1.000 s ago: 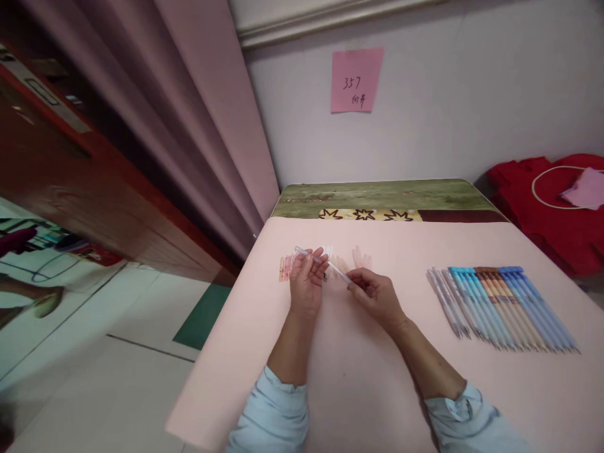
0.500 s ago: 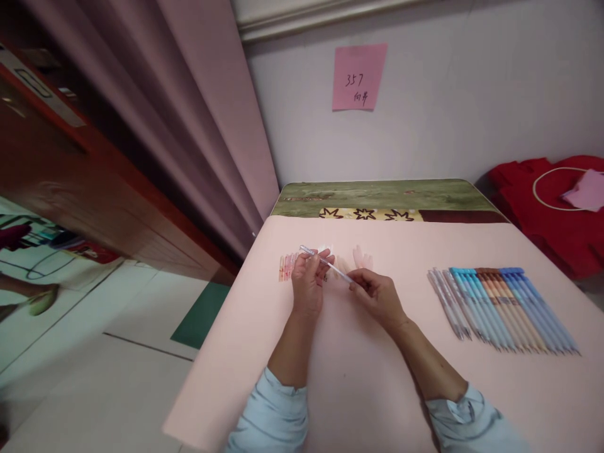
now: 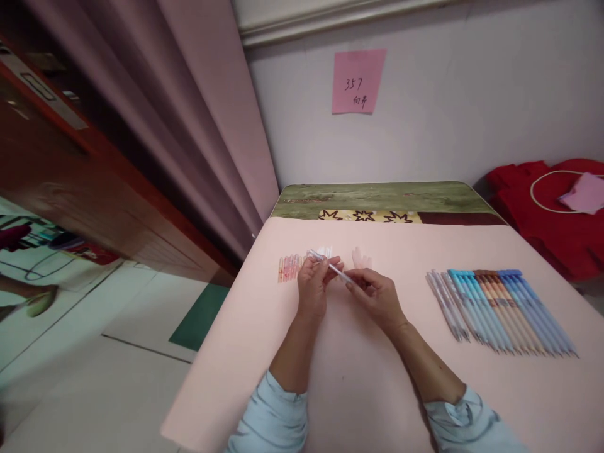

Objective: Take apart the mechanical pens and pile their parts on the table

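Grey wall (image 3: pixel 448 94) beyond my fingers (image 3: pixel 365 274); mauve curtain (image 3: pixel 207 94) off to their left. Pale pink cover (image 3: pixel 372 396) beneath them, green wood-patterned tabletop (image 3: pixel 387 194) showing past its far edge. Row of pens (image 3: pixel 501 311), grey, turquoise, brown, blue, lies well right of fingers. Left hand (image 3: pixel 314 286): fingers curled round upper part of slim pale pen (image 3: pixel 336 271). Right hand (image 3: pixel 375 299): thumb and fingertips pinch its lower end. Pen slants between both. Pink note (image 3: pixel 358 82) ahead reads "357", handwritten characters below I can't read surely. Small pink-tinted sticks (image 3: pixel 289 268) just left of left fingers.
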The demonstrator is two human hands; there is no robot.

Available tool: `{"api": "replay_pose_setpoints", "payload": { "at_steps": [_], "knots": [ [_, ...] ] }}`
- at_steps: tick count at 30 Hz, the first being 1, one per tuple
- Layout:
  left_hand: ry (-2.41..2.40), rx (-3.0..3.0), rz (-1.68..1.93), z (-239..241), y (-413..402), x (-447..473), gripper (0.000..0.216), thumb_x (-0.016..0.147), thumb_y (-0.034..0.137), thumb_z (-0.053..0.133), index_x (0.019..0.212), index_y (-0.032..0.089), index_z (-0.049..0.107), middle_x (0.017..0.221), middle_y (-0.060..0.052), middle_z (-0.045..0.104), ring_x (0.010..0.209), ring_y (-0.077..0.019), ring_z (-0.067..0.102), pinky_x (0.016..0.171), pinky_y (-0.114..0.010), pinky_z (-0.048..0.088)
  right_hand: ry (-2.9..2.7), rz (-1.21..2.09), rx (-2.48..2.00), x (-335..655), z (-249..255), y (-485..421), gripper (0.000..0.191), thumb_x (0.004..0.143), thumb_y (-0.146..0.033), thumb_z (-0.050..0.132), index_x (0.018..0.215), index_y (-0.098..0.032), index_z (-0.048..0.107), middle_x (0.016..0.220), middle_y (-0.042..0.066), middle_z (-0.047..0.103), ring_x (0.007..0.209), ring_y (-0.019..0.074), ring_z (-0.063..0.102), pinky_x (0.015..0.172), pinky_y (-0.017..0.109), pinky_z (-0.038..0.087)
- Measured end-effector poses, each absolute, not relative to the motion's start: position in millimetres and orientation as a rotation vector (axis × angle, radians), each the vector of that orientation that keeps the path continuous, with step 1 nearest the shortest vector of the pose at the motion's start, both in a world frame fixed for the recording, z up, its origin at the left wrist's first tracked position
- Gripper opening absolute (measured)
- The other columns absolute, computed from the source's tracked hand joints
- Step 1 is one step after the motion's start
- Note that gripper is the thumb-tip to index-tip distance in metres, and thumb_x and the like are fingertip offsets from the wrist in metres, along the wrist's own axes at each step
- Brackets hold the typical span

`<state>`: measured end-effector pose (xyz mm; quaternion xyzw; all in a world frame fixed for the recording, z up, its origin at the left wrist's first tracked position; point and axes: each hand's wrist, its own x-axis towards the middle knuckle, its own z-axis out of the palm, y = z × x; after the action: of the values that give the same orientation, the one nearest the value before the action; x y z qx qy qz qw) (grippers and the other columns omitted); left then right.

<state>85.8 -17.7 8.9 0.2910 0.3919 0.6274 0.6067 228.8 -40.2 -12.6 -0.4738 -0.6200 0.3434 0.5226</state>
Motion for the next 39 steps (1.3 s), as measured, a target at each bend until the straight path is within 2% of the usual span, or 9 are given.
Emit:
{"api": "replay_pose_setpoints", "payload": {
  "at_steps": [9, 14, 18, 21, 23, 30, 34, 36, 39],
  "knots": [
    [0.909, 0.687, 1.44, 5.8, -19.0, 92.6, 0.037, 0.075, 0.041, 0.075, 0.094, 0.015, 0.057, 0.096, -0.012, 0.074, 0.084, -0.022, 0.072, 0.083, -0.039, 0.054, -1.265, 0.827, -1.216, 229.3, -17.8, -34.7, 0.022, 0.075, -0.038, 0.074, 0.084, -0.02, 0.065, 0.077, 0.001, 0.065, 0.067, 0.0133, 0.057, 0.064, 0.026, 0.048],
    [0.9, 0.711, 1.425, 5.9, -19.9, 93.1, 0.036, 0.076, 0.041, 0.074, 0.096, 0.015, 0.057, 0.096, -0.012, 0.074, 0.083, -0.0205, 0.072, 0.079, -0.037, 0.056, -1.214, 0.97, -1.199, 230.8, -16.8, -36.1, 0.027, 0.081, -0.046, 0.068, 0.084, -0.019, 0.068, 0.074, 0.003, 0.068, 0.063, 0.0145, 0.06, 0.059, 0.025, 0.049],
    [0.946, 0.727, 1.421, 7.5, -19.8, 92.8, 0.037, 0.075, 0.041, 0.074, 0.094, 0.015, 0.057, 0.095, -0.012, 0.074, 0.079, -0.0203, 0.072, 0.066, -0.03, 0.057, -1.301, 0.958, -1.256, 232.5, -17.0, -36.8, 0.04, 0.089, -0.051, 0.056, 0.067, -0.019, 0.065, 0.058, 0.001, 0.062, 0.051, 0.0125, 0.055, 0.053, 0.024, 0.045],
    [0.978, 0.715, 1.474, 7.6, -17.6, 90.0, 0.036, 0.074, 0.04, 0.075, 0.091, 0.015, 0.056, 0.091, -0.011, 0.074, 0.072, -0.0172, 0.071, 0.062, -0.027, 0.055, -1.319, 0.966, -1.224, 231.1, -20.7, -34.8, 0.033, 0.085, -0.052, 0.061, 0.085, -0.02, 0.067, 0.06, -0.001, 0.061, 0.053, 0.0126, 0.055, 0.052, 0.024, 0.044],
    [1.001, 0.689, 1.518, 6.9, -15.8, 87.2, 0.036, 0.074, 0.039, 0.076, 0.089, 0.015, 0.055, 0.09, -0.011, 0.074, 0.071, -0.0163, 0.07, 0.062, -0.026, 0.055, -1.3, 0.974, -1.192, 229.4, -23.9, -32.9, 0.039, 0.077, -0.051, 0.071, 0.101, -0.021, 0.062, 0.068, -0.001, 0.063, 0.056, 0.013, 0.056, 0.053, 0.024, 0.045],
    [1.012, 0.701, 1.501, 6.7, -16.7, 84.6, 0.036, 0.076, 0.041, 0.073, 0.092, 0.014, 0.055, 0.093, -0.012, 0.074, 0.069, -0.0151, 0.069, 0.065, -0.028, 0.055, -1.289, 0.961, -1.234, 230.6, -24.5, -34.5, 0.032, 0.081, -0.052, 0.066, 0.081, -0.021, 0.062, 0.064, 0.001, 0.063, 0.055, 0.0139, 0.055, 0.051, 0.024, 0.044],
    [0.999, 0.728, 1.466, 8.9, -18.7, 86.3, 0.035, 0.077, 0.042, 0.072, 0.093, 0.015, 0.055, 0.093, -0.012, 0.074, 0.076, -0.0181, 0.071, 0.067, -0.029, 0.055, -1.334, 1.028, -1.223, 232.4, -21.7, -37.5, 0.045, 0.092, -0.054, 0.049, 0.068, -0.02, 0.063, 0.059, 0.003, 0.064, 0.051, 0.0144, 0.057, 0.052, 0.025, 0.046],
    [1.003, 0.721, 1.478, 9.3, -18.5, 85.8, 0.035, 0.077, 0.042, 0.072, 0.092, 0.016, 0.054, 0.091, -0.011, 0.074, 0.075, -0.0179, 0.071, 0.066, -0.028, 0.055, -1.351, 1.024, -1.222, 231.8, -21.7, -37.0, 0.044, 0.093, -0.054, 0.047, 0.073, -0.019, 0.065, 0.059, 0.003, 0.064, 0.052, 0.0143, 0.057, 0.053, 0.025, 0.046],
    [1.023, 0.7, 1.511, 9.0, -17.5, 84.1, 0.036, 0.075, 0.042, 0.074, 0.09, 0.015, 0.055, 0.088, -0.009, 0.074, 0.069, -0.0152, 0.069, 0.065, -0.028, 0.054, -1.332, 0.991, -1.194, 229.5, -22.9, -34.5, 0.036, 0.083, -0.053, 0.064, 0.098, -0.021, 0.064, 0.069, 0.001, 0.066, 0.058, 0.0143, 0.059, 0.056, 0.025, 0.048]
  ]
}}
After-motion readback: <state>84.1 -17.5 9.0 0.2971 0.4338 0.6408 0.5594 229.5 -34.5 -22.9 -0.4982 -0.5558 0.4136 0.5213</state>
